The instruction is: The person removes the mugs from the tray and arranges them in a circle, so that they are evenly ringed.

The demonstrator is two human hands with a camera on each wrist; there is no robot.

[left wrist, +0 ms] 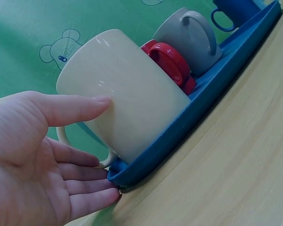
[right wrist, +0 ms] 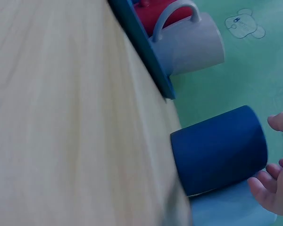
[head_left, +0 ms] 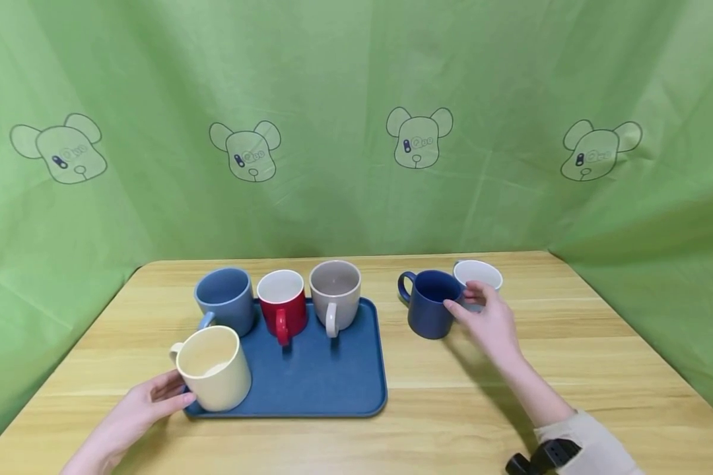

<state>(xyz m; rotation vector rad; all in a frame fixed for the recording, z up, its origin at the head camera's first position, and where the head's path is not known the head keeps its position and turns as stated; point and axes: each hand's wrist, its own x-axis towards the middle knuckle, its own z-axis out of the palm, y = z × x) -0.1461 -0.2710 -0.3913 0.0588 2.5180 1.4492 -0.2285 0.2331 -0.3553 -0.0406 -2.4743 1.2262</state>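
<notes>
At the left, the person's left hand had its fingers extended rather than wrapped around anything; its thumb rested against the side of a cream mug, and the other fingers lay by the handle. That mug stood upright at the near left corner of a blue tray, its handle facing left. Behind it, toward the far left corner, was a lighter blue mug with its handle toward the near side. Next along the tray's far side came a red mug with a white inside, then a grey mug, both with handles facing the person.

Right of the tray, a dark blue mug stood upright on the wooden table, its handle to the left. Beside its rim was the right hand, thumb and fingers spread, not clasping it; whether the fingertips touched could not be told. Beyond that hand and partly hidden by it stood a white-lined mug.
</notes>
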